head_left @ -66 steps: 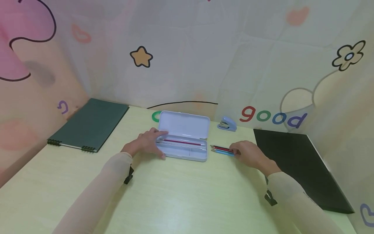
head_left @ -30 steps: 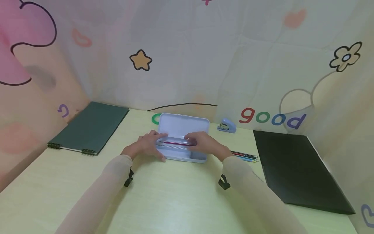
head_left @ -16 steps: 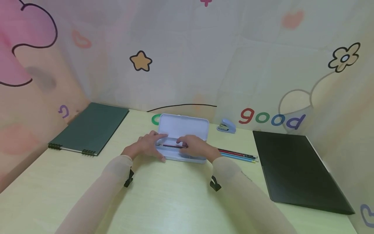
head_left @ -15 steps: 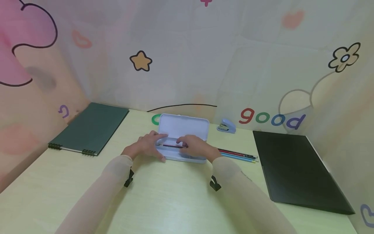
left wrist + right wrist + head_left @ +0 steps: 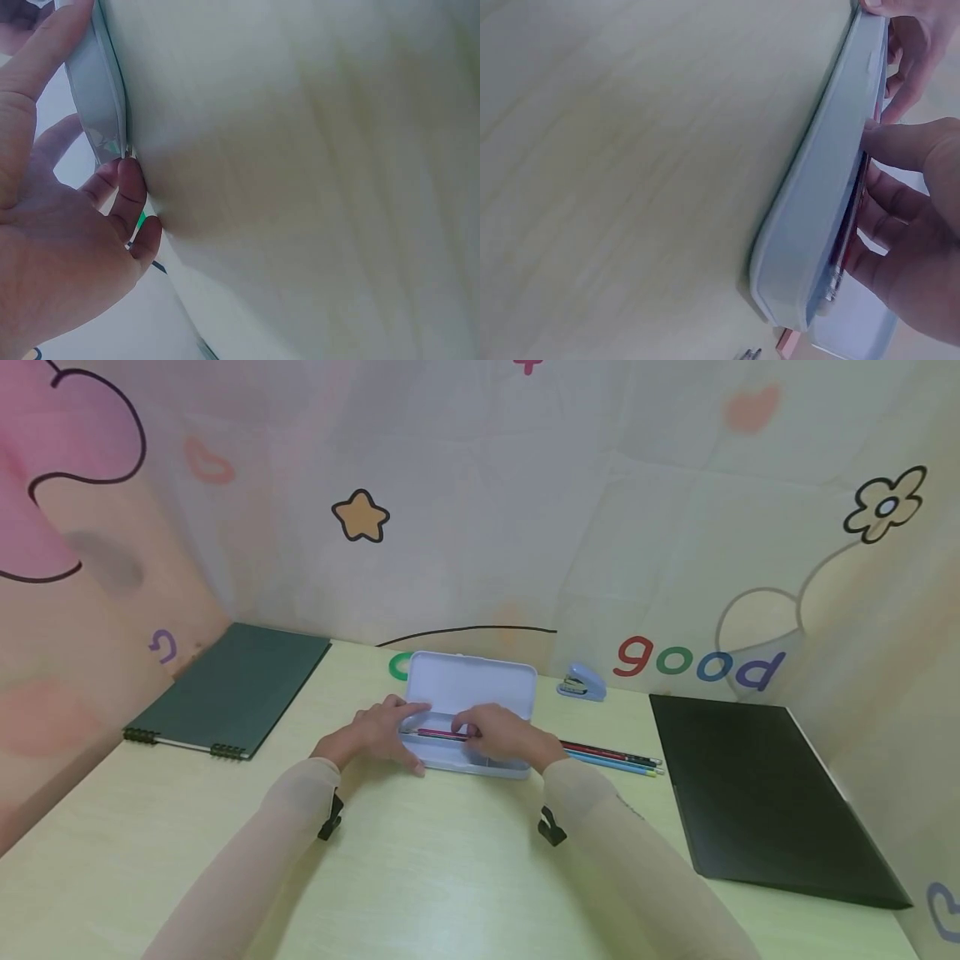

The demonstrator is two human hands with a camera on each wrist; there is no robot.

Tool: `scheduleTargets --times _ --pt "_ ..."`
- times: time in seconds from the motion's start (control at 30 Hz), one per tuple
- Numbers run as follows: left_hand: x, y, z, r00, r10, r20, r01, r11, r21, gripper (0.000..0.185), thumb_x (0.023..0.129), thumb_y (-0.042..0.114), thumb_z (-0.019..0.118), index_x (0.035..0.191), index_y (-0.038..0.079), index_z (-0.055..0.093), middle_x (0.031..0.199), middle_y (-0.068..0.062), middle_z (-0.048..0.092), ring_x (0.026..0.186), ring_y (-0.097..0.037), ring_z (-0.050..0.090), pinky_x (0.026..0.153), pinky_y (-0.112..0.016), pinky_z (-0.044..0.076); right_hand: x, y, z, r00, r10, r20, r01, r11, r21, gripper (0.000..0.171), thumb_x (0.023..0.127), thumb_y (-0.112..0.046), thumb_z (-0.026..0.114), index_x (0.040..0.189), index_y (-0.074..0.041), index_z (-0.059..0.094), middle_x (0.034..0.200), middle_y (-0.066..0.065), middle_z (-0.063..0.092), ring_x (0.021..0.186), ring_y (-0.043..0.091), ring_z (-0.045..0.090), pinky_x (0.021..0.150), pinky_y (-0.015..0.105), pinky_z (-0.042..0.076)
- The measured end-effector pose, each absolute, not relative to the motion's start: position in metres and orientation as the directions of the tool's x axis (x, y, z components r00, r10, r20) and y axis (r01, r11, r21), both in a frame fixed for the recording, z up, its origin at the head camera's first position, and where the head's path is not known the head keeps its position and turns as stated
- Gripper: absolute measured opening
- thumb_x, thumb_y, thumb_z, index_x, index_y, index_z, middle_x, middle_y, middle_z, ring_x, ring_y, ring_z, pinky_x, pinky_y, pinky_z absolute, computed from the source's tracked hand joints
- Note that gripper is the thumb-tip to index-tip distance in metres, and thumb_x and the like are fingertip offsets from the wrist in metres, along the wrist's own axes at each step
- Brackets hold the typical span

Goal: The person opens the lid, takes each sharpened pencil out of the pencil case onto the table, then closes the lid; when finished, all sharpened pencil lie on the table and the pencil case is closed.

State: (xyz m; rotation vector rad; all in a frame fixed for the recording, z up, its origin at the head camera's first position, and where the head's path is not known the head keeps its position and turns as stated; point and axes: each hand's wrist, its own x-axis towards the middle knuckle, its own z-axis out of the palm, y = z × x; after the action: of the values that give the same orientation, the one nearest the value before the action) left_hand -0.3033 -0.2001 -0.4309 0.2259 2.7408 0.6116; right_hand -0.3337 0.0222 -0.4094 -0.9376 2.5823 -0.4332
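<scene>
Fingers of the left hand lie straight along the case's left end, pinning it to the table so it cannot slide. Right of the case lies a black folder, left of it a green notebook. Over the case's tray, the right hand pinches a red pencil, lowering it flat. Just right of the case lie more pencils; behind it, a stapler.
</scene>
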Motion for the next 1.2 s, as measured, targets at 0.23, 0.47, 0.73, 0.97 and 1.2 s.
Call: scheduleTargets --times 0.23,0.47,0.73,0.97,1.2 --pt "-0.303 -0.201 -0.432 -0.936 0.223 -0.273 0.081 0.89 0.448 0.101 0.072 0.049 0.087 0.156 0.029 0.034 0.151 -0.016 0.035 0.134 -0.039 0.038 0.109 -0.058 0.035 -0.333 0.021 -0.402 -0.704 -0.668 -0.241 -0.563 0.731 -0.385 0.034 0.095 -0.006 0.064 0.127 -0.018 0.068 0.107 0.001 0.069 0.1 0.019 0.057 0.1 0.035 0.05" --pt "-0.301 -0.201 -0.432 -0.935 0.243 -0.259 0.107 0.889 0.445 0.101 0.073 0.048 0.087 0.156 0.028 0.034 0.149 -0.016 0.036 0.132 -0.037 0.04 0.111 -0.058 0.033 -0.335 0.022 -0.395 -0.654 -0.708 -0.267 -0.622 0.704 -0.344 0.037 0.094 -0.003 0.063 0.128 -0.018 0.068 0.098 0.001 0.066 0.096 0.02 0.056 0.095 0.035 0.049" --pt "-0.301 -0.2 -0.43 -0.939 0.228 -0.259 0.094 0.892 0.443 0.1 0.073 0.048 0.087 0.156 0.029 0.034 0.149 -0.017 0.036 0.133 -0.039 0.039 0.109 -0.06 0.035 -0.337 0.034 -0.385 -0.642 -0.706 -0.298 -0.607 0.706 -0.365 0.042 0.096 -0.002 0.056 0.135 -0.019 0.063 0.108 0.002 0.067 0.098 0.019 0.057 0.089 0.033 0.052" --pt "-0.301 -0.2 -0.429 -0.939 0.23 -0.258 0.094 0.889 0.449 0.101 0.072 0.049 0.087 0.156 0.029 0.035 0.151 -0.017 0.035 0.135 -0.041 0.038 0.108 -0.062 0.036 -0.342 0.054 -0.378 -0.631 -0.719 -0.291 -0.6 0.69 -0.405 0.04 0.097 -0.006 0.059 0.135 -0.018 0.062 0.113 0.005 0.067 0.102 0.022 0.058 0.093 0.036 0.053" --pt "-0.301 -0.199 -0.429 -0.938 0.225 -0.266 0.082 0.884 0.46 0.101 0.072 0.047 0.087 0.156 0.028 0.034 0.152 -0.017 0.033 0.135 -0.041 0.036 0.109 -0.061 0.036 -0.344 0.077 -0.374 -0.643 -0.693 -0.326 -0.562 0.716 -0.414 0.044 0.094 -0.001 0.059 0.134 -0.019 0.064 0.11 0.002 0.066 0.102 0.022 0.058 0.086 0.033 0.054"
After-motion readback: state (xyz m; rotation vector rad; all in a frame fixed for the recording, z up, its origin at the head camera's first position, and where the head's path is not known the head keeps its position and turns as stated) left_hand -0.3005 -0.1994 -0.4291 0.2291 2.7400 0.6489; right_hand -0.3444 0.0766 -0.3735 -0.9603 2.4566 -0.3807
